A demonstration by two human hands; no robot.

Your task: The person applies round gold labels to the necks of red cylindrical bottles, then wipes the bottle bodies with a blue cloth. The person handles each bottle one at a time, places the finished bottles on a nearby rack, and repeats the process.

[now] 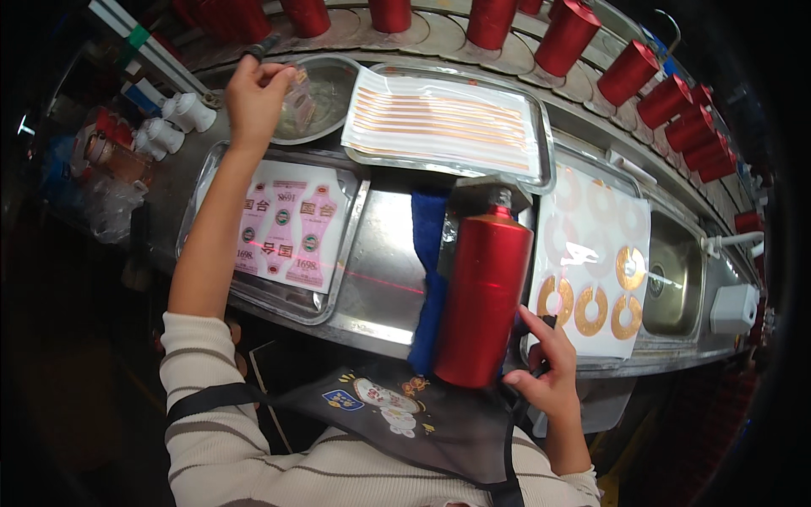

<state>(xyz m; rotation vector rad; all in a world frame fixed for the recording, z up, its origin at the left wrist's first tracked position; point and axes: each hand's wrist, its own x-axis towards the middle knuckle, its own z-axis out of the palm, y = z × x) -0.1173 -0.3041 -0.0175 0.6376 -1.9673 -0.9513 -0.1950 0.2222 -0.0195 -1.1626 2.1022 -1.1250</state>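
Observation:
My left hand (256, 101) is over a round metal bowl of water (336, 106), thumb and fingers pinched on a thin, see-through decal (300, 103) with pinkish print. A dark cover shows on one of its fingertips. A shiny red bottle (483, 296) with a bare threaded neck rises in front of me, beside a blue cloth (428, 245). At the bottle's lower right side is my right hand (551, 365), its thumb and fingers apart, with dark covers on some fingertips. Whether it touches the bottle I cannot tell.
A tray (331, 304) of pink printed decals lies left; another tray (545, 139) with gold-striped sheets stands behind. A sheet of gold ring decals (591, 291) is at right, beside a sink (673, 283). Red bottles (568, 38) line a conveyor (435, 34) at the back. White cups (187, 111) stand left.

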